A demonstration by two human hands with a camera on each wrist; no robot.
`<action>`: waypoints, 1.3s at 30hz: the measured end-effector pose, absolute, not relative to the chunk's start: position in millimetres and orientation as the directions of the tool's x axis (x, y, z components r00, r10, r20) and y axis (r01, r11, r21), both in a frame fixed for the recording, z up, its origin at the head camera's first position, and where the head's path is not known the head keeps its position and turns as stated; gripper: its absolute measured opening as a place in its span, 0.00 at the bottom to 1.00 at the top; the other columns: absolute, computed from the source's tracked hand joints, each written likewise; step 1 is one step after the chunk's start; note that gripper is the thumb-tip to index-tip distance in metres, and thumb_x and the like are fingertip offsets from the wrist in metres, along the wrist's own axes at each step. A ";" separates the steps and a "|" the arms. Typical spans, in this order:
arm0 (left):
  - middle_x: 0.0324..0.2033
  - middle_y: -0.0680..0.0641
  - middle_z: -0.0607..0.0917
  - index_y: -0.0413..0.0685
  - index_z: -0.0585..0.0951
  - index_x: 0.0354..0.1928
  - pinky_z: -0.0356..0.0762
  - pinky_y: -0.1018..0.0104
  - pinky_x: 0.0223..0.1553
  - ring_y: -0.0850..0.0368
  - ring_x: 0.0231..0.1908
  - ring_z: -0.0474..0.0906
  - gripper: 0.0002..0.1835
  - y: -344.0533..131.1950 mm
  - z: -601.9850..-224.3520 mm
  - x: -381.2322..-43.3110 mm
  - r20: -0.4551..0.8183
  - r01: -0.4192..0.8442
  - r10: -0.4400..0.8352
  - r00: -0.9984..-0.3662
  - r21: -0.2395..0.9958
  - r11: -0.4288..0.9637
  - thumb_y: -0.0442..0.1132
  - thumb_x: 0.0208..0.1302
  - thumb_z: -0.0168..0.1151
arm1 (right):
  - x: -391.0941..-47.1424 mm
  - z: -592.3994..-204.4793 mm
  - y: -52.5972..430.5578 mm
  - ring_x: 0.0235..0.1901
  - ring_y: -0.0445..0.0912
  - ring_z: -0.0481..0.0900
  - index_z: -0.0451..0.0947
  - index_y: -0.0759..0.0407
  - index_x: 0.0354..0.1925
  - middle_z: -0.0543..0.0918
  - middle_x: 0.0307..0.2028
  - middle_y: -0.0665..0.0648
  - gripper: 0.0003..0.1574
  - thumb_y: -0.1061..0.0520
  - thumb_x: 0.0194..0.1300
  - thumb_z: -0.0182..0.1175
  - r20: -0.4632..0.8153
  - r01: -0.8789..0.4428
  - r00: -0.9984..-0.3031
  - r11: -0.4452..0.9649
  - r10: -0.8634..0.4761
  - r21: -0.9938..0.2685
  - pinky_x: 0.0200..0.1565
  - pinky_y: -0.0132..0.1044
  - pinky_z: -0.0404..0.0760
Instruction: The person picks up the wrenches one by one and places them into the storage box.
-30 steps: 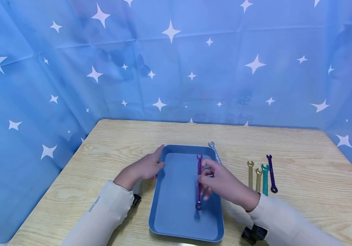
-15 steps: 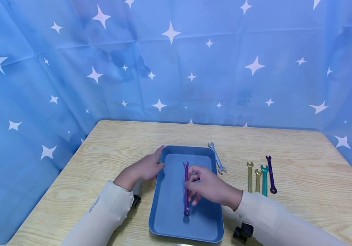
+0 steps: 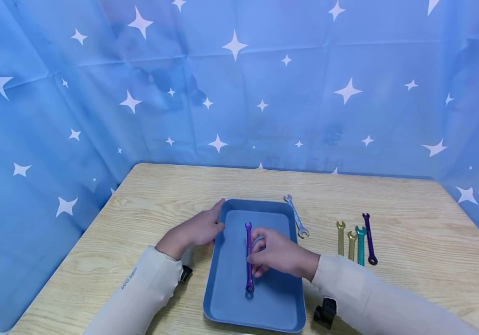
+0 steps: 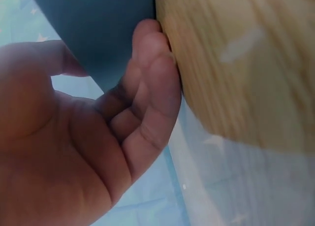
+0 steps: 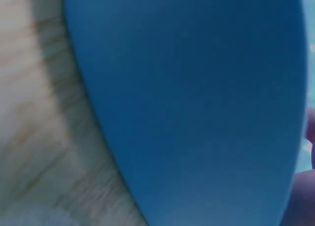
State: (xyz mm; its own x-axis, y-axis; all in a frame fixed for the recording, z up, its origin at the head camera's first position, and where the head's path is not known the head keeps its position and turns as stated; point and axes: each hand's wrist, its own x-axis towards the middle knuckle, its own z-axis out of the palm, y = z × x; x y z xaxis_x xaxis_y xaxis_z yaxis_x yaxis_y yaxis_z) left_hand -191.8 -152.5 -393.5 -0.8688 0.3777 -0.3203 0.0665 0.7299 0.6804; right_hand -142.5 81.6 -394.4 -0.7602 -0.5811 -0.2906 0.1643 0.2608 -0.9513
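A purple combination wrench (image 3: 249,279) is pinched between the thumb and fingers of my right hand (image 3: 280,253), lengthwise over the floor of a blue rectangular tray (image 3: 273,307). Its ring end points toward me, its open end away. My left hand (image 3: 197,228) grips the tray's left side near the far corner. In the left wrist view, the thumb reaches over the wall of the tray (image 4: 108,29) while the curled fingers (image 4: 162,83) lie along its outside. The tray's outer wall (image 5: 187,108) fills most of the right wrist view and hides the wrench there.
A silver wrench (image 3: 295,215) lies against the tray's right side. Further right on the wooden table (image 3: 172,186) are two gold wrenches (image 3: 340,237), a green wrench (image 3: 360,244) and a dark purple wrench (image 3: 369,237). A blue starry cloth (image 3: 239,116) hangs behind.
My right hand has carried the purple wrench leftward and slightly toward me, from the tray's right part to its middle, uncovering the silver wrench's near end. My left hand has stayed put.
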 end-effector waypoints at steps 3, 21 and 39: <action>0.19 0.44 0.80 0.54 0.35 0.81 0.70 0.61 0.21 0.53 0.17 0.73 0.40 -152.6 -393.7 -191.4 -0.321 0.066 0.390 -0.863 0.694 0.717 0.39 0.76 0.44 | -143.7 -396.6 78.7 0.23 0.47 0.86 0.66 0.68 0.48 0.83 0.29 0.61 0.19 0.68 0.62 0.62 -0.306 0.186 -0.750 0.257 -0.586 -0.948 0.34 0.44 0.88; 0.19 0.45 0.80 0.54 0.35 0.81 0.69 0.63 0.21 0.54 0.16 0.71 0.40 -150.2 -394.1 -190.4 -0.328 0.067 0.408 -0.852 0.704 0.707 0.40 0.77 0.44 | -142.8 -404.4 65.3 0.22 0.46 0.84 0.62 0.69 0.63 0.83 0.31 0.64 0.33 0.70 0.61 0.62 -0.404 0.278 -0.732 0.302 -0.548 -0.912 0.32 0.42 0.88; 0.18 0.45 0.79 0.53 0.35 0.81 0.69 0.63 0.20 0.54 0.15 0.70 0.40 -150.8 -395.3 -191.5 -0.318 0.071 0.407 -0.856 0.708 0.702 0.40 0.77 0.44 | -141.5 -409.2 62.9 0.14 0.45 0.82 0.61 0.64 0.57 0.81 0.25 0.62 0.27 0.64 0.65 0.63 -0.360 0.178 -0.790 0.376 -0.496 -0.909 0.23 0.42 0.85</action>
State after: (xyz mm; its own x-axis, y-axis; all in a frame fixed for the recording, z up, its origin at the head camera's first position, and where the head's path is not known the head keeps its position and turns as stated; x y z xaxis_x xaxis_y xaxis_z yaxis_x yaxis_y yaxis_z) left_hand -191.5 -150.8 -395.3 -0.8561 0.4074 -0.3178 0.0712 0.7022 0.7084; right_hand -141.5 62.9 -409.2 -0.7901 -0.4961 -0.3599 0.1785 0.3755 -0.9095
